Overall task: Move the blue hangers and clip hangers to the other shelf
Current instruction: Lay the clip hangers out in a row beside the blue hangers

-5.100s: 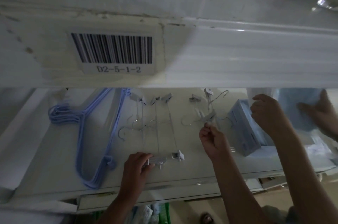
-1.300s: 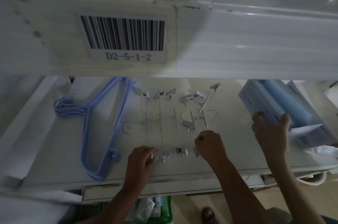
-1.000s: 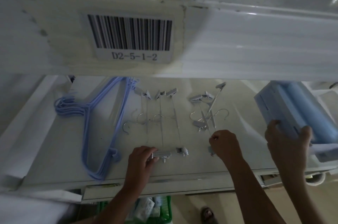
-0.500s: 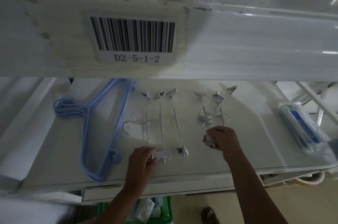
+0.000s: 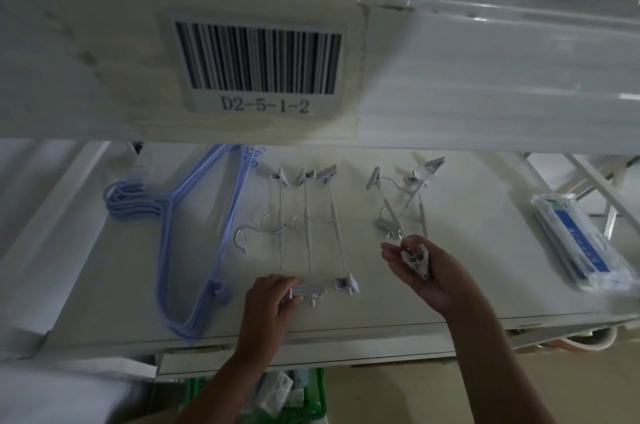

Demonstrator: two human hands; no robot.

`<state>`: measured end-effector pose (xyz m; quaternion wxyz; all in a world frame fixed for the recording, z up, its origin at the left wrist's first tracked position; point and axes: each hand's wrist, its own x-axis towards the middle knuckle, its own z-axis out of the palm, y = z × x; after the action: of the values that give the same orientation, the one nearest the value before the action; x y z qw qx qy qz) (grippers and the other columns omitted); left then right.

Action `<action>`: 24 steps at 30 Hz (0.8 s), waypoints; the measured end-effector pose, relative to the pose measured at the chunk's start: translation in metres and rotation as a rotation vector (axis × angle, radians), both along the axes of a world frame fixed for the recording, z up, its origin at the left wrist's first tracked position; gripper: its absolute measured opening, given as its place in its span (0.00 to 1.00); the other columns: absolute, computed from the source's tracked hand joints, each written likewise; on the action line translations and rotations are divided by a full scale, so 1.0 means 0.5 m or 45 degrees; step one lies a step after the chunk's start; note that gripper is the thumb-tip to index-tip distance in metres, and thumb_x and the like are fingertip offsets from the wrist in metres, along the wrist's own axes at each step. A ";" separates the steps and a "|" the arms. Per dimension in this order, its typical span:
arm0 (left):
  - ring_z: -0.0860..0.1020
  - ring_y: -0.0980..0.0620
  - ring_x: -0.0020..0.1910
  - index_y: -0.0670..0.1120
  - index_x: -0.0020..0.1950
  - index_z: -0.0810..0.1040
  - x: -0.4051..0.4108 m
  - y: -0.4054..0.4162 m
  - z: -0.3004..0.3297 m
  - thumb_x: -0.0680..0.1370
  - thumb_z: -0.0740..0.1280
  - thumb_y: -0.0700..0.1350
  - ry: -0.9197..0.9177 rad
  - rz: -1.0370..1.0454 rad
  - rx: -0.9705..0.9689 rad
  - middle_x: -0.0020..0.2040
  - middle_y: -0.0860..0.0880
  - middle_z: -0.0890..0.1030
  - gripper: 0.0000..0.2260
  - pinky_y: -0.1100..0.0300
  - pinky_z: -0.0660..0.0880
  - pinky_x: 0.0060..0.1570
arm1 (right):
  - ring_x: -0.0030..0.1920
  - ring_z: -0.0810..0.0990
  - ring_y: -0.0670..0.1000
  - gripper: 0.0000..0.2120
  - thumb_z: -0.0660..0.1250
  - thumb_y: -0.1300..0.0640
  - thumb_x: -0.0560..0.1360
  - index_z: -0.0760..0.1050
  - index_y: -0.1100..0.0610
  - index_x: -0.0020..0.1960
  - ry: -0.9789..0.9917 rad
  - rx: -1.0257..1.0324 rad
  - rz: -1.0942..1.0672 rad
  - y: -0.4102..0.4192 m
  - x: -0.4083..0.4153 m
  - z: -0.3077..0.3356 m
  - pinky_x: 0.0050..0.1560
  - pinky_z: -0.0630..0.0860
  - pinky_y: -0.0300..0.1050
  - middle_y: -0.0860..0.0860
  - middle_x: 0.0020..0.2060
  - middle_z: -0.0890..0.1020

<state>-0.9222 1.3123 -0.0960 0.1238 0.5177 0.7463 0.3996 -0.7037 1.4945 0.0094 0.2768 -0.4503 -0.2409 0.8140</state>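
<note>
A stack of blue hangers (image 5: 194,243) lies flat at the left of the white shelf (image 5: 467,285). Beside it lie three white clip hangers (image 5: 306,223) side by side, hooks to the left. My left hand (image 5: 268,302) pinches their near clips together at the shelf's front. To the right is a loose tangle of more clip hangers (image 5: 401,202). My right hand (image 5: 424,268) is turned palm up, its curled fingers holding the near clips of that tangle.
A blue-and-white packet in clear wrap (image 5: 581,243) lies at the shelf's right end. An upper shelf edge with a barcode label D2-5-1-2 (image 5: 258,67) overhangs the back. A green crate (image 5: 291,396) sits below the shelf front.
Another person's hand carried the blue box off to the right and left the view. My right hand gathered the right tangle's clips and turned palm up. My left hand stayed put.
</note>
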 end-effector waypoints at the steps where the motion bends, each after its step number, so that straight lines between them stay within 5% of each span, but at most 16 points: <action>1: 0.74 0.55 0.46 0.48 0.53 0.82 0.000 0.000 0.001 0.70 0.74 0.41 0.004 -0.001 -0.005 0.45 0.55 0.79 0.12 0.60 0.73 0.47 | 0.39 0.87 0.58 0.11 0.61 0.62 0.78 0.79 0.65 0.41 0.005 -0.002 0.011 -0.002 -0.003 0.004 0.36 0.83 0.46 0.64 0.44 0.85; 6: 0.74 0.55 0.46 0.47 0.52 0.82 0.003 0.001 0.004 0.69 0.75 0.39 0.027 0.006 0.008 0.44 0.54 0.79 0.12 0.63 0.71 0.47 | 0.33 0.83 0.55 0.07 0.59 0.63 0.79 0.73 0.60 0.43 -0.105 0.275 0.145 -0.004 -0.024 0.021 0.18 0.67 0.37 0.60 0.37 0.83; 9: 0.74 0.56 0.46 0.47 0.52 0.82 0.003 0.000 0.005 0.70 0.75 0.40 0.025 0.001 0.013 0.45 0.55 0.79 0.12 0.63 0.72 0.46 | 0.33 0.85 0.61 0.07 0.60 0.63 0.78 0.66 0.56 0.43 -0.590 0.688 0.279 -0.010 -0.049 0.011 0.21 0.65 0.37 0.65 0.37 0.84; 12: 0.74 0.55 0.46 0.47 0.53 0.82 0.002 -0.001 0.002 0.71 0.75 0.40 0.021 -0.010 0.023 0.44 0.54 0.79 0.12 0.61 0.73 0.46 | 0.23 0.81 0.51 0.08 0.61 0.60 0.77 0.65 0.54 0.40 -1.154 0.941 0.199 -0.006 -0.067 -0.011 0.19 0.67 0.37 0.57 0.29 0.82; 15: 0.75 0.54 0.45 0.47 0.53 0.82 0.000 -0.001 0.002 0.71 0.73 0.41 0.013 -0.012 0.035 0.44 0.53 0.79 0.11 0.60 0.73 0.46 | 0.32 0.81 0.55 0.01 0.59 0.60 0.76 0.67 0.55 0.46 -1.454 1.016 0.336 0.000 -0.073 -0.034 0.31 0.74 0.40 0.52 0.31 0.80; 19: 0.75 0.54 0.46 0.47 0.52 0.82 0.000 -0.001 0.002 0.69 0.75 0.40 0.015 -0.015 0.033 0.45 0.53 0.80 0.13 0.59 0.73 0.47 | 0.50 0.78 0.62 0.15 0.57 0.59 0.74 0.68 0.61 0.59 -1.612 0.847 0.589 -0.005 -0.091 -0.045 0.49 0.72 0.47 0.61 0.50 0.79; 24: 0.73 0.56 0.47 0.47 0.53 0.82 -0.001 -0.002 -0.003 0.70 0.73 0.41 0.001 -0.025 0.055 0.45 0.54 0.79 0.12 0.63 0.71 0.48 | 0.48 0.84 0.59 0.11 0.61 0.59 0.69 0.74 0.62 0.49 -1.657 0.737 0.786 -0.017 -0.105 -0.038 0.51 0.80 0.49 0.60 0.46 0.83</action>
<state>-0.9227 1.3115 -0.0974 0.1163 0.5277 0.7325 0.4141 -0.7562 1.4858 -0.0097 -0.0531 -0.6601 -0.6725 0.3304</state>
